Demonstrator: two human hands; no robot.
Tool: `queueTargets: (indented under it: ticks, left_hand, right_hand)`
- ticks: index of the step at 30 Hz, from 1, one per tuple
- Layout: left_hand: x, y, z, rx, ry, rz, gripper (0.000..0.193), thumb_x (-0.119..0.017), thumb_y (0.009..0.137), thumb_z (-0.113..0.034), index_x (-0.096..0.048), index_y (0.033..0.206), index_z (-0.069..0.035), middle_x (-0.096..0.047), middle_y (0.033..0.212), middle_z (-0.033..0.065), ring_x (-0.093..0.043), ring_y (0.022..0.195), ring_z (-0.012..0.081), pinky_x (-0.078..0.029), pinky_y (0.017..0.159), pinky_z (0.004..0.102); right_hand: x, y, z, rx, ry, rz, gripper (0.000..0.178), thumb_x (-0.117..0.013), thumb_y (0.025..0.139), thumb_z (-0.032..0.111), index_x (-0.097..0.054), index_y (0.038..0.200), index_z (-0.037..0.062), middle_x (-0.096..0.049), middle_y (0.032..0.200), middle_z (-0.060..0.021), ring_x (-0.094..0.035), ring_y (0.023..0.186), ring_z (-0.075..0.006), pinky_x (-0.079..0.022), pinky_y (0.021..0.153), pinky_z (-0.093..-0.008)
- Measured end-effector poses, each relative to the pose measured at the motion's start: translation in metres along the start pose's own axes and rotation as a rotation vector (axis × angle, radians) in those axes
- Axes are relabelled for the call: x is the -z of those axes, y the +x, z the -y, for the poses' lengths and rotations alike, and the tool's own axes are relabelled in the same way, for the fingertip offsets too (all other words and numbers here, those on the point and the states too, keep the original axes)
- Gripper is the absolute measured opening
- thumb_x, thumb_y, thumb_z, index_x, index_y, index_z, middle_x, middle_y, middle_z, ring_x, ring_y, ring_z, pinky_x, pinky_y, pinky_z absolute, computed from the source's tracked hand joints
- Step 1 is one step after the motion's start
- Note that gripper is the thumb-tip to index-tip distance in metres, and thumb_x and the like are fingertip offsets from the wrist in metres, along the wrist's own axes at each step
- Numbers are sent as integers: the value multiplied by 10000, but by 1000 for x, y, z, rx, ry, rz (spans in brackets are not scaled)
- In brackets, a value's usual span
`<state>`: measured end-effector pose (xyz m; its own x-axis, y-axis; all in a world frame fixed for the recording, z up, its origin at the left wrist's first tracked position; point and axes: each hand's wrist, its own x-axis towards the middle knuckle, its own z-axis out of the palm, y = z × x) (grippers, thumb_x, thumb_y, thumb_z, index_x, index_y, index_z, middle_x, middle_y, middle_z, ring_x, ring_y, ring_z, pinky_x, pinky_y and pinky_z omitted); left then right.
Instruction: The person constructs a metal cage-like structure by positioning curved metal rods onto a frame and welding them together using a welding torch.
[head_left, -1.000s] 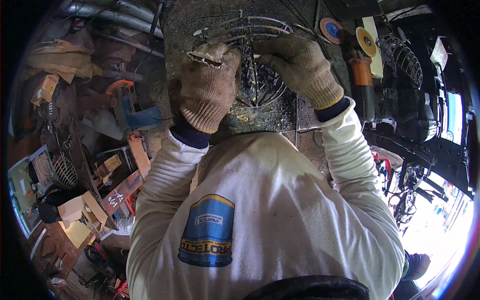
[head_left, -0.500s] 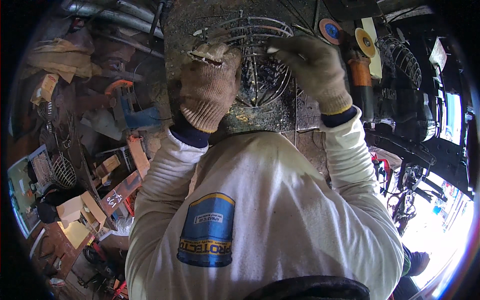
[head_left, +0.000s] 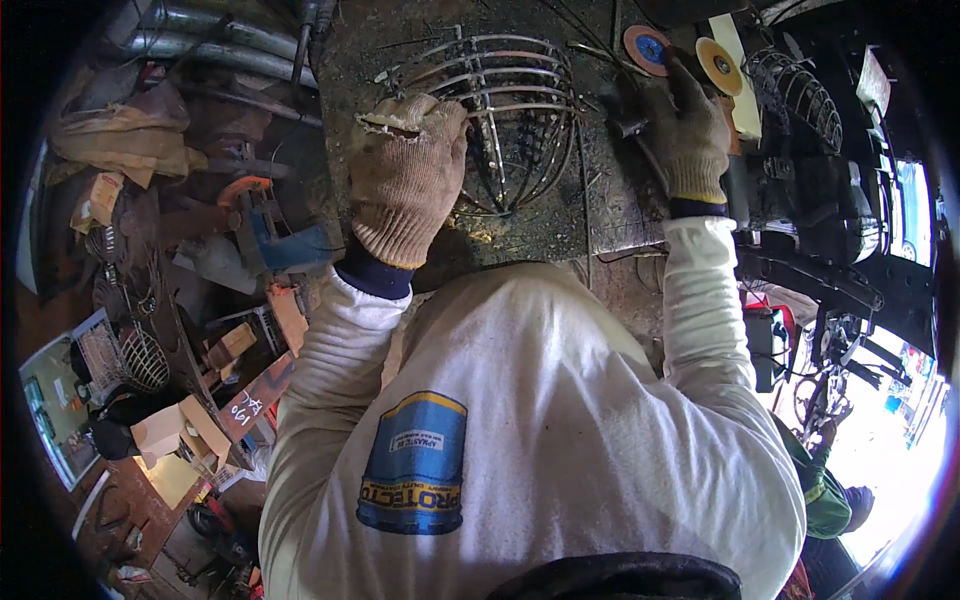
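Observation:
A rounded cage of bent metal bars (head_left: 490,105) lies on the dark, gritty work surface (head_left: 620,225) ahead of me. My left hand (head_left: 410,180), in a brown knitted glove torn across the knuckles, is closed at the cage's left side; its fingertips are hidden. Away from the cage, to the right, is my gloved right hand (head_left: 685,135). It is bent around something dark that I cannot make out, beside a thin curved cable or rod. One finger points up toward a reddish abrasive disc with a blue centre (head_left: 647,50).
An angle grinder's yellow disc (head_left: 720,66) is right of that hand. Beyond it is another wire cage (head_left: 800,95). A blue metal piece (head_left: 285,240) and an open cardboard box (head_left: 175,430) are at left. A person in green (head_left: 828,505) shows at lower right.
My right hand has left the cage and moved right, beside the abrasive disc. My left hand stays at the cage's left side. More of the cage shows now.

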<state>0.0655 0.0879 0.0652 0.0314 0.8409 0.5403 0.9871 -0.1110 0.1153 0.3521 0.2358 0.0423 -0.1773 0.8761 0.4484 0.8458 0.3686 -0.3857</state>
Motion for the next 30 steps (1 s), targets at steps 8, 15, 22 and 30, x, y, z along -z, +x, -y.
queueTargets:
  ticks: [8,15,22,30]
  left_hand:
    - [8,6,-3,4,43,28,123,-778,816,-178,-748,921,-123,-710,889,82,-688,816,303,-550,742,420]
    - [10,7,-6,43,33,68,120,-775,827,-171,-757,940,-134,-718,888,72,-694,810,300,-555,726,415]
    - [21,-7,3,128,-9,73,177,-782,847,-179,-767,1019,-136,-739,959,82,-716,873,275,-575,747,396]
    - [19,-24,11,181,-142,-33,200,-779,842,-192,-753,1041,-180,-713,967,76,-696,840,293,-557,722,408]
  right_hand:
    - [-11,-26,64,234,318,245,316,-714,909,347,-752,1163,162,-741,1019,-125,-695,971,-317,-555,862,-423]
    - [-14,-34,66,196,281,236,267,-696,929,287,-752,1142,135,-733,1014,-124,-705,959,-324,-566,838,-410]
    - [-20,-37,65,206,264,221,216,-700,936,202,-753,1118,100,-724,1019,-141,-720,929,-321,-576,804,-396]
    - [-22,-37,63,215,314,162,205,-708,913,223,-753,1093,135,-726,973,-112,-703,901,-329,-573,771,-414]
